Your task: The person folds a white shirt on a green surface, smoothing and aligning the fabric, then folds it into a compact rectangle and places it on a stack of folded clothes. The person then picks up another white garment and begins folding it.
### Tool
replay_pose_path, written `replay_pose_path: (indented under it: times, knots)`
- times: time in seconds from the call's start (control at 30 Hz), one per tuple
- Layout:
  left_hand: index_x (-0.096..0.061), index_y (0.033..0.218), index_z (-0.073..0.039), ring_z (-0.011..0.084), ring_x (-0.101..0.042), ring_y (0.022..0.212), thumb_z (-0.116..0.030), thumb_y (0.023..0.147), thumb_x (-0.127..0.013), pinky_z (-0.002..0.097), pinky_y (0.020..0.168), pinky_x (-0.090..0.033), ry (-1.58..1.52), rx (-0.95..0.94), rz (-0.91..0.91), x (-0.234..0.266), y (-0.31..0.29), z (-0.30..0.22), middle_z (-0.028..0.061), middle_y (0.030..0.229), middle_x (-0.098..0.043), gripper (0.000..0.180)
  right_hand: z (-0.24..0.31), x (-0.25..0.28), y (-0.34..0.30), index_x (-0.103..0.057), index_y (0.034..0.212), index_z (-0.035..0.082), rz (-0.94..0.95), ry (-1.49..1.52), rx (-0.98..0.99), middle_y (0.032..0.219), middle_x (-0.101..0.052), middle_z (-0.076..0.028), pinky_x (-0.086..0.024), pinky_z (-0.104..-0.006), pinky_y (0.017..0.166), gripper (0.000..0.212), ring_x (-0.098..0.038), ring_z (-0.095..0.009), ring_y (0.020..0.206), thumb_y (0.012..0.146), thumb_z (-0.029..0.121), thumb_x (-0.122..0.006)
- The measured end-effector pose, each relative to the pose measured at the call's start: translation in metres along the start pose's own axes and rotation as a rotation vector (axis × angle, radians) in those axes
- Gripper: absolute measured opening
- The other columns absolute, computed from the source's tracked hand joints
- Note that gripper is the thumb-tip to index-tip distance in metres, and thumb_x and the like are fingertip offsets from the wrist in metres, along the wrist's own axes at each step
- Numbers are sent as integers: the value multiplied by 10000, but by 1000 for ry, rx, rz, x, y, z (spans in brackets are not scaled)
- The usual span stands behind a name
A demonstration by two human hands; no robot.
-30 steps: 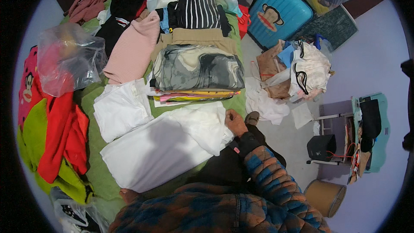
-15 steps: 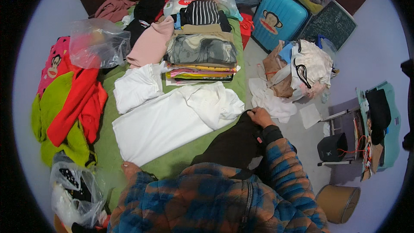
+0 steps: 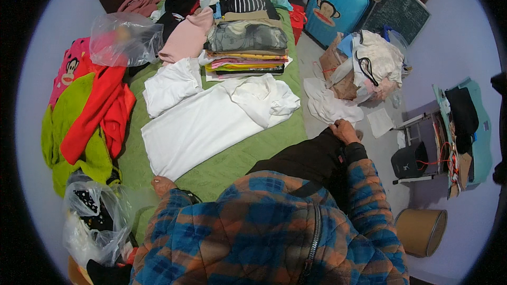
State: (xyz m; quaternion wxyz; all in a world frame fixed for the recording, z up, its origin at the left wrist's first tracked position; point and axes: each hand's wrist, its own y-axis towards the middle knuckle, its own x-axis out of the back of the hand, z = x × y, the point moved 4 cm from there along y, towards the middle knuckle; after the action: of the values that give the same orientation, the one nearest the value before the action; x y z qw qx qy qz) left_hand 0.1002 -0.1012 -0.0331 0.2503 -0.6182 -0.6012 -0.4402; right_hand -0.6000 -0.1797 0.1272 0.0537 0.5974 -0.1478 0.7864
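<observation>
— How are the fingers being held?

— The left hand [image 3: 164, 186] is being held low at the near left corner of a long white garment [image 3: 206, 126]; whether the corner is being pinched cannot be made out. The right hand [image 3: 346, 132] is being held apart from the garment, with its fingers being curled downward over the dark trousers [image 3: 301, 155]; whether trouser cloth is being gripped cannot be told either.

— And where is the garment being supported?

— On a green bedcover [image 3: 227, 164]. It is being laid out at a slant, from the left hand up toward the far right, where its end is being left bunched.

— What is being shown farther out?

— Just beyond it, a smaller folded white cloth [image 3: 173, 85] and a multicoloured stack of folded clothes [image 3: 245, 66] are being seen. On the left, a red garment [image 3: 103, 121] is being heaped with a lime-green garment [image 3: 74, 126]. Past the bed on the right, a blue suitcase [image 3: 336, 8] and a brown cylindrical bin [image 3: 421, 232] are being kept.
</observation>
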Motion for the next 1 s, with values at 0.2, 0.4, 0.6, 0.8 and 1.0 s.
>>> replay_pose_path:
  times: [0.2,0.4,0.6,0.8,1.0]
  knots:
    - [-587,866,3,410,-594,748,-364,906,-383,467,668,-476,14,-128,86,16,-4,0,240,844,-626,422,24,-37,39,-654,913,28,251,-191,96,925,-632,-211,-471,-447,791,357,-590,-391,900,815,358,-564]
    - [-575,879,-17,418,-586,740,-360,914,-375,474,650,-466,-9,-113,79,30,-13,-12,258,822,-612,399,138,-9,30,-530,1151,58,-223,182,598,934,-601,-175,-503,-372,642,494,-612,-324,739,693,106,-708]
    - [-596,1009,-33,407,-594,786,-395,916,-386,473,695,-472,135,-95,62,35,-16,-18,243,886,-629,428,223,-47,23,-509,1165,106,-56,-12,817,722,-595,-124,-469,-401,535,508,-610,-305,654,700,230,-671]
    - [-611,1006,4,401,-596,790,-405,914,-402,468,708,-475,168,-121,38,34,-14,-14,245,912,-631,469,227,-32,117,-620,901,23,-119,310,536,669,-622,-124,-477,-350,566,177,-611,-263,624,775,141,-585]
    - [-605,986,30,404,-591,766,-360,925,-399,450,682,-474,156,-159,61,26,-7,-6,261,874,-625,444,170,-13,137,-504,1140,-27,-147,1114,156,962,-612,-99,-472,-245,642,266,-626,-140,821,894,76,-509]
